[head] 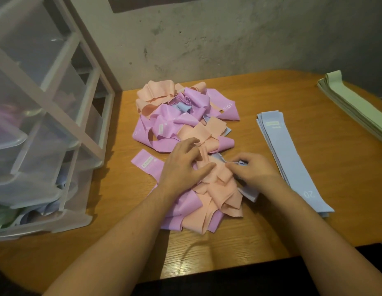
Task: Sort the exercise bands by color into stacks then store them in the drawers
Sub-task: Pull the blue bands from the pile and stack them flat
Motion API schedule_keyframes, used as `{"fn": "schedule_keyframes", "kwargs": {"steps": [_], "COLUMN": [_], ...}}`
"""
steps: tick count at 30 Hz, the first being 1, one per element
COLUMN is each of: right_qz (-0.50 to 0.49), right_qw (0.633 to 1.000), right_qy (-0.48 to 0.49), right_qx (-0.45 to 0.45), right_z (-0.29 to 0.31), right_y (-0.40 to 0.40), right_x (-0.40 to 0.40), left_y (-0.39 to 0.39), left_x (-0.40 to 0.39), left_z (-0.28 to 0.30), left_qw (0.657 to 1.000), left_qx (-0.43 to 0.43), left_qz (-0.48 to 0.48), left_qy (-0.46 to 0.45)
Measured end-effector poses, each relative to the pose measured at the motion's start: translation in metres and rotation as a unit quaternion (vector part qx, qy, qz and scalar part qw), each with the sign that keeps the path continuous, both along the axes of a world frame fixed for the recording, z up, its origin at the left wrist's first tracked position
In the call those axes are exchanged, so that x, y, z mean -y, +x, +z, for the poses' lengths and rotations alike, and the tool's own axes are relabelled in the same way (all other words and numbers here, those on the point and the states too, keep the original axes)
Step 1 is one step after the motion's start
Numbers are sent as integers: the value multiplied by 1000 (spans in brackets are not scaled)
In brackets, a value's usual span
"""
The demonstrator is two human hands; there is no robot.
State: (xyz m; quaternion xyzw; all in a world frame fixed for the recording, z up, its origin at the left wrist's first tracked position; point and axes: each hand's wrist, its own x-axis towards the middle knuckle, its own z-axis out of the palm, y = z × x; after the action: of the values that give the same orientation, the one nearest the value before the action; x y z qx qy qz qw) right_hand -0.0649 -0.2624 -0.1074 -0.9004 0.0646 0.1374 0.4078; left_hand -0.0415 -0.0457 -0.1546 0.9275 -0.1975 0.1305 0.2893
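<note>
The left hand [183, 165] lies spread on the near end of the mixed pile of bands [185, 133], fingers fairly straight, likely pinning the peach and purple bands down. Beside it the right hand [253, 170] pinches a crumpled blue band [242, 163] at the pile's right edge, apparently working it loose. Right of the pile lies the flat blue stack [292, 161], probably where that band belongs; farther right, at the wooden table [314, 231] edge, is the green stack [352, 107]. Left of the pile stands the clear plastic drawer unit [47, 124], already holding some bands.
</note>
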Motion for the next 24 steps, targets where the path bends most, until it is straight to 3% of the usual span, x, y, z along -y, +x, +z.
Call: {"fn": "schedule_keyframes", "kwargs": {"steps": [8, 14, 18, 20, 22, 24], "right_qz": [-108, -159, -153, -158, -165, -161], "right_qw": [969, 934, 920, 915, 905, 895], "right_qy": [212, 304, 336, 345, 372, 403], "right_qx": [66, 99, 132, 134, 123, 97], "right_z": [12, 19, 30, 31, 33, 35], "right_y": [-21, -26, -30, -30, -31, -33], "right_x": [14, 15, 14, 12, 9, 5], "left_y": [2, 2, -7, -17, -30, -44], "left_x": [0, -6, 5, 17, 31, 46], "left_z": [1, 4, 26, 41, 53, 60], "left_qw": [998, 991, 995, 989, 977, 956], "left_qx": [12, -28, 32, 59, 19, -74], "left_qz": [-60, -46, -4, 3, 6, 27], "left_qy": [-11, -122, -94, -135, -211, -281]}}
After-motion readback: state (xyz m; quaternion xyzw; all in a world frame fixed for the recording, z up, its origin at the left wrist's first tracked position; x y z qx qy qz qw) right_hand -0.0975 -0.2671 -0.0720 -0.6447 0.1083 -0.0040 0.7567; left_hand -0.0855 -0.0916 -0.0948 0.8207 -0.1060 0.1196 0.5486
